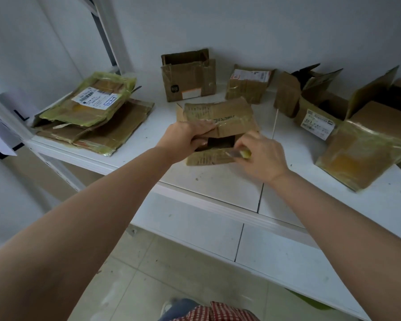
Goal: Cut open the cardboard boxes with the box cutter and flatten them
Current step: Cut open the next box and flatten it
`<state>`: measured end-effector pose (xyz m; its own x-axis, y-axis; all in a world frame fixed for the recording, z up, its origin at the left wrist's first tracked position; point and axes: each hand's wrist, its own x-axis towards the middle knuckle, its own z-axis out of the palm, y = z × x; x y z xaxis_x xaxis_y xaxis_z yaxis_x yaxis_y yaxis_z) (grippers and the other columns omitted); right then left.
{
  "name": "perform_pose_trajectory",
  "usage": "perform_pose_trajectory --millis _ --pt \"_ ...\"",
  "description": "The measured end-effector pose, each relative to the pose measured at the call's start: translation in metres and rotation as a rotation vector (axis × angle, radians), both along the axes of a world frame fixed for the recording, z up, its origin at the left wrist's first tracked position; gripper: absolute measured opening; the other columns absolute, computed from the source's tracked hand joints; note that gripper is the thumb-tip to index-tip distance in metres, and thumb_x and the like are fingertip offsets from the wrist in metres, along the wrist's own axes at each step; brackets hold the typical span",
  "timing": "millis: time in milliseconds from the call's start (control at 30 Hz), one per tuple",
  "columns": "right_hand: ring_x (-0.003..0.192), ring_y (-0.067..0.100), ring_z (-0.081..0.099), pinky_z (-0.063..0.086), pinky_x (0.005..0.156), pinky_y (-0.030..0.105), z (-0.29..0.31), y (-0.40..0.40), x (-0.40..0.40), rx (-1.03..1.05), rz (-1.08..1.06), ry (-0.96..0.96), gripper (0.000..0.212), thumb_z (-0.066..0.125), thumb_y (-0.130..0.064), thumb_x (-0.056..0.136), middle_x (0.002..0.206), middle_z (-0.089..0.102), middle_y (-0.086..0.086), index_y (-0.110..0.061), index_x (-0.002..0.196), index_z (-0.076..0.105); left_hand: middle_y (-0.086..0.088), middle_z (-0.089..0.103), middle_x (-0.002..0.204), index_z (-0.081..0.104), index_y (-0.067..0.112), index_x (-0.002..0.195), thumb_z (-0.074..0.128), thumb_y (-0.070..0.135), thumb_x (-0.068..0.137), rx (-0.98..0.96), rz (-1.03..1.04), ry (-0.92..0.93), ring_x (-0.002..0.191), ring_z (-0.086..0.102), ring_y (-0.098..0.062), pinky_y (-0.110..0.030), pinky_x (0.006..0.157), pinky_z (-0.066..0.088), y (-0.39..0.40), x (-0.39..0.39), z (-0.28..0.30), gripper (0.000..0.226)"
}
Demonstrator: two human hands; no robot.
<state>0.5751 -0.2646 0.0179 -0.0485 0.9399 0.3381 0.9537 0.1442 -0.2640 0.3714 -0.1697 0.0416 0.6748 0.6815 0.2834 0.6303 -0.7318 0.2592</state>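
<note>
The box (218,133) sits near the front edge of the white desk (218,188), about midway along it, its top flaps partly open over a dark gap. The left hand (185,137) comes in from the left and grips the box at its upper left edge, fingers (206,128) curled over the taped flap to pin it. The right hand (259,154) is clenched round the box cutter (239,154), yellow handle showing between the fingers, grey blade pointing left and lying right against the near flap. It looks like the cut is running along that near flap's tape, though the picture is blurred there.

This box should be light and fairly limp: the cardboard is creased and worn, with shiny tape across the seams, so it will likely skid on the smooth desk unless held down. The stiffer folded edges and corners look the best places to hold it, well away from the blade's path.

At the left end of the desk lies a pile of flattened boxes (90,114), one with a white label. Along the back edge by the wall stand an open box (188,77) and a taped box (248,84), and toward the right end more boxes (333,107) wait, uncut.
</note>
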Motion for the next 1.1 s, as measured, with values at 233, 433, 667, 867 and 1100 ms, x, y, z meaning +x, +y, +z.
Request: perform_pose_trajectory --millis 233,433,667,867,1100 --pt "0.096 0.019 0.057 0.037 0.068 0.026 -0.021 -0.010 -0.013 -0.187 -0.011 -0.019 0.031 0.055 -0.039 0.090 0.110 0.054 -0.010 -0.033 0.120 0.060 0.005 0.048 0.144 0.046 0.025 0.141 0.059 0.017 0.093 -0.017 0.029 -0.001 0.136 0.040 -0.017 -0.030 0.112 0.027 -0.008 -0.001 0.000 0.050" --pt "0.100 0.021 0.059 0.043 0.077 0.028 -0.033 -0.022 -0.009 -0.220 0.010 -0.050 0.034 0.054 -0.037 0.090 0.115 0.056 -0.012 -0.038 0.123 0.060 0.005 0.038 0.150 0.037 0.026 0.146 0.072 0.012 0.082 -0.026 0.017 0.054 0.140 0.032 -0.017 -0.037 0.115 0.029 -0.012 0.002 -0.005 0.074" --pt "0.098 0.019 0.059 0.040 0.074 0.027 -0.031 -0.024 -0.010 -0.236 0.049 -0.114 0.033 0.052 -0.038 0.092 0.115 0.056 -0.012 -0.038 0.124 0.059 0.006 0.016 0.159 0.016 0.029 0.152 0.079 0.021 0.076 -0.085 0.010 0.260 0.147 0.008 -0.021 -0.043 0.119 0.016 -0.014 0.001 0.002 0.099" --pt "0.091 0.018 0.059 0.047 0.074 0.031 -0.017 -0.011 -0.021 -0.217 0.018 -0.150 0.030 0.049 -0.049 0.091 0.105 0.057 -0.010 -0.030 0.106 0.067 0.006 0.003 0.161 0.003 0.027 0.153 0.080 0.030 0.073 -0.069 0.023 0.369 0.147 -0.002 -0.025 -0.046 0.119 0.014 -0.019 0.001 0.004 0.111" --pt "0.105 0.021 0.057 0.048 0.081 0.033 -0.018 -0.009 -0.034 -0.263 0.087 -0.062 0.039 0.051 -0.038 0.092 0.124 0.052 -0.011 -0.040 0.131 0.050 0.003 0.009 0.160 0.010 0.027 0.152 0.077 0.015 0.077 -0.101 -0.021 0.273 0.147 0.004 -0.025 -0.048 0.118 0.018 -0.014 -0.003 0.005 0.101"
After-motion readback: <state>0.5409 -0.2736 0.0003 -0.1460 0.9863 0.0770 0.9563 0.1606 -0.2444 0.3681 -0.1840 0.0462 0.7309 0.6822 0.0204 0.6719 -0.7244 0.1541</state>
